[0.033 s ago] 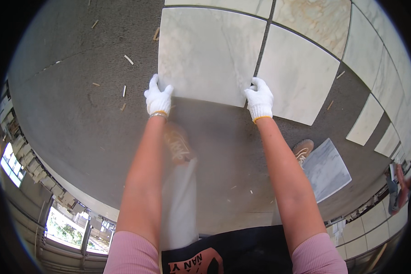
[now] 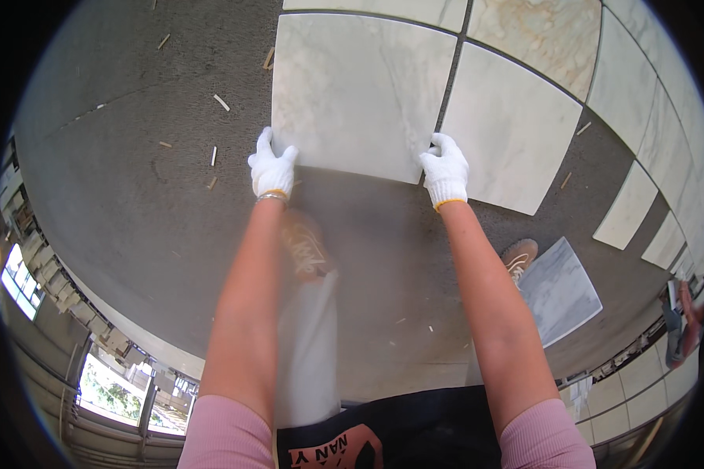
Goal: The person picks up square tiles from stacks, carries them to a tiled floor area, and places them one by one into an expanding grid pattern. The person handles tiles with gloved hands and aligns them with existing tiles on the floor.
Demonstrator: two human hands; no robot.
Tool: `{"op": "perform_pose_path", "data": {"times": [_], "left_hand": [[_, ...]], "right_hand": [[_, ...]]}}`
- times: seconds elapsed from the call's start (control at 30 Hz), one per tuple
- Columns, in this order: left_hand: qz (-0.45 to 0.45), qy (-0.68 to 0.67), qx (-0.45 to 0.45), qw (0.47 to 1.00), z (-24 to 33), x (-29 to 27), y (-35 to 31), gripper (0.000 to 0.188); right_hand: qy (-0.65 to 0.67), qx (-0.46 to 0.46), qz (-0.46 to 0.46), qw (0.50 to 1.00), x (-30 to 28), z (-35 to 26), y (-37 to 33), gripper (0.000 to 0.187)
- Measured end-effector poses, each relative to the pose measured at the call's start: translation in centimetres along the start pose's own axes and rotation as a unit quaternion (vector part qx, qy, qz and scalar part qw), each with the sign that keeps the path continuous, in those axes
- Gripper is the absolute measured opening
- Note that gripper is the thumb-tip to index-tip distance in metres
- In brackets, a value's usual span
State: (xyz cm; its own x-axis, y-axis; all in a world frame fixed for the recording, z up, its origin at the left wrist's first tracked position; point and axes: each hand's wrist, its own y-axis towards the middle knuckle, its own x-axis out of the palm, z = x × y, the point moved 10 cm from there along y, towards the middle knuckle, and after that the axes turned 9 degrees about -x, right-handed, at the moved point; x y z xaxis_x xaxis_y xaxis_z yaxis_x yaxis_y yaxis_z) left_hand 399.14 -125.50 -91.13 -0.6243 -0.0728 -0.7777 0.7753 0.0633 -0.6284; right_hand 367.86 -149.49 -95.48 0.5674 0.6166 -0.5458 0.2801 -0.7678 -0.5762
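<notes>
A large pale marble tile (image 2: 360, 94) with faint grey veins lies on the dark floor in front of me. At its near left corner, my left hand (image 2: 272, 168), in a white knit glove, grips the edge with the thumb over the tile's near side. My right hand (image 2: 446, 168), gloved the same way, has hold of the tile's right edge close to the near right corner. The undersides of both hands' grip are hidden. Just right of that hand lies another white marble tile (image 2: 512, 125), a narrow dark gap between the two.
Beyond are a brown-veined tile (image 2: 536, 35) and more pale slabs along the right. A grey-veined slab (image 2: 562, 293) rests by my right shoe (image 2: 519, 254). Small wooden strips (image 2: 213, 155) lie scattered over the grey floor (image 2: 141, 211). My left shoe (image 2: 305, 246) looks hazy.
</notes>
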Motion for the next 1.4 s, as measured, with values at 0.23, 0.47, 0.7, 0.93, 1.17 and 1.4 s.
{"op": "perform_pose_path", "data": {"times": [0.23,0.47,0.7,0.93,1.17,1.4], "left_hand": [[-0.013,-0.024,-0.018,0.999,0.1,0.2,0.1,0.084],[-0.012,-0.035,-0.023,0.999,0.4,-0.1,-0.2,0.084],[-0.040,-0.090,-0.018,0.995,-0.8,0.8,0.4,0.087],[-0.084,-0.260,-0.036,0.961,-8.4,1.8,-5.0,0.080],[-0.163,-0.202,-0.081,0.962,-13.6,0.4,-14.9,0.068],[-0.214,-0.135,-0.013,0.967,-9.9,-4.3,-22.4,0.064]], "right_hand": [[-0.037,0.005,-0.048,0.998,-0.1,-0.3,0.0,0.042],[-0.033,0.013,-0.081,0.996,0.2,-0.3,-0.1,0.048],[-0.012,-0.032,-0.114,0.993,-0.6,-0.6,-1.0,0.056],[-0.261,-0.227,0.006,0.938,-21.0,-5.6,-11.1,0.065],[-0.371,-0.020,0.176,0.912,-40.2,1.9,-29.4,0.091],[0.084,0.296,0.134,0.942,-34.8,20.3,-35.3,0.065]]}}
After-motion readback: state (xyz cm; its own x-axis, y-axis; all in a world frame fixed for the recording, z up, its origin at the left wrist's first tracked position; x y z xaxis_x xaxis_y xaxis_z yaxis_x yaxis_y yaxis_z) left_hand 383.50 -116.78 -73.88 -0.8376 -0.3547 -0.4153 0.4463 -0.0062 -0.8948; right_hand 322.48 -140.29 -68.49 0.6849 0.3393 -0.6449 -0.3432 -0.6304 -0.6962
